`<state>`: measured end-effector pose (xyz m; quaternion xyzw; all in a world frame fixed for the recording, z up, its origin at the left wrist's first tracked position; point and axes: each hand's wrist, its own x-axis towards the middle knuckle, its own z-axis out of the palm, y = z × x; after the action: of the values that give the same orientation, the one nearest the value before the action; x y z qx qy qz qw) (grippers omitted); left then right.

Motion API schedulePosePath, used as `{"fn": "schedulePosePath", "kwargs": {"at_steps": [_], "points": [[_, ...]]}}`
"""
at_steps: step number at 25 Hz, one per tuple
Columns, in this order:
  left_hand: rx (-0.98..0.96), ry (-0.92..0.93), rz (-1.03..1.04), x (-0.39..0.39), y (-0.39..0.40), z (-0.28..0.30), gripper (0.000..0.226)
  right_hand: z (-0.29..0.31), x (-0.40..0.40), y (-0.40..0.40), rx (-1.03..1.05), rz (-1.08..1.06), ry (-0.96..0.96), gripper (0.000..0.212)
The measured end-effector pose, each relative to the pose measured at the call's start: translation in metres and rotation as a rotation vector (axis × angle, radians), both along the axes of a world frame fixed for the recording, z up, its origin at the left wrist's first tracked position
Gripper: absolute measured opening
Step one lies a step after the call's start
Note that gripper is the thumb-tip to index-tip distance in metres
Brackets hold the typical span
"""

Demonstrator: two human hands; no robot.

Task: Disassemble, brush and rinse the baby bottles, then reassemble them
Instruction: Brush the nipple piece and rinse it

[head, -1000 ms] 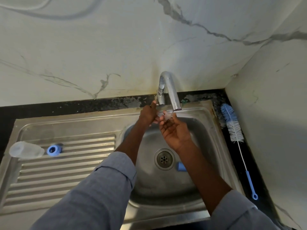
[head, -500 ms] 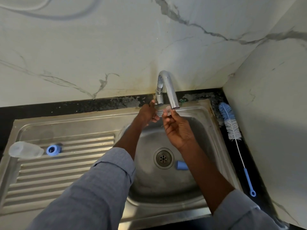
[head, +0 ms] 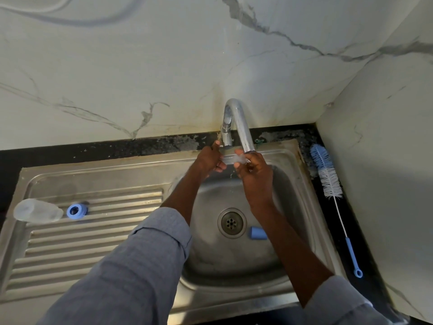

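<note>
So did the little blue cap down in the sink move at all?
No. The blue cap lies just right of the drain, same as earlier.

clear part [head: 237, 158] under tap [head: 243, 132] too blurred to ID, blue cap [head: 256, 233] partly behind right forearm, left grip [head: 209, 160] hides tap base

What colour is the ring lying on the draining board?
The ring is blue with an open centre, seen best in the head view.

No legible text, labels, brands or numbers anywhere in view.
</note>
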<state>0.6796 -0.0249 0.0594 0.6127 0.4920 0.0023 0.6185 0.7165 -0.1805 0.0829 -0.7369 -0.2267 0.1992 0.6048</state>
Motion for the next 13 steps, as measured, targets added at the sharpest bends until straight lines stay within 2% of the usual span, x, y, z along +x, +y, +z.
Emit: {"fn": "schedulePosePath", "kwargs": {"at_steps": [1, 4, 6, 8, 10, 12, 13], "points": [[0.000, -0.005, -0.001, 0.000, 0.000, 0.001, 0.059, 0.001, -0.001, 0.001, 0.047, -0.027, 0.159, 0.019], [0.010, -0.010, -0.007, -0.001, -0.002, 0.001, 0.059, 0.017, -0.001, 0.008, 0.294, -0.076, 0.885, 0.019], [0.033, 0.000, 0.002, 0.000, -0.001, 0.000, 0.057, 0.024, 0.001, 0.013, 0.348, -0.036, 1.100, 0.019], [0.035, 0.005, 0.009, 0.001, 0.002, -0.002, 0.053, 0.026, 0.001, 0.015, 0.330, -0.029, 1.117, 0.019], [0.029, -0.010, 0.024, 0.001, 0.004, -0.007, 0.056, 0.023, 0.000, 0.011, 0.273, -0.032, 1.001, 0.022], [0.093, -0.021, 0.021, 0.001, 0.004, -0.007, 0.060, 0.015, 0.002, 0.000, 0.117, -0.025, 0.674, 0.029], [0.231, 0.018, -0.027, 0.002, 0.005, -0.006, 0.058, 0.010, 0.003, -0.007, 0.015, -0.023, 0.469, 0.034]]}}
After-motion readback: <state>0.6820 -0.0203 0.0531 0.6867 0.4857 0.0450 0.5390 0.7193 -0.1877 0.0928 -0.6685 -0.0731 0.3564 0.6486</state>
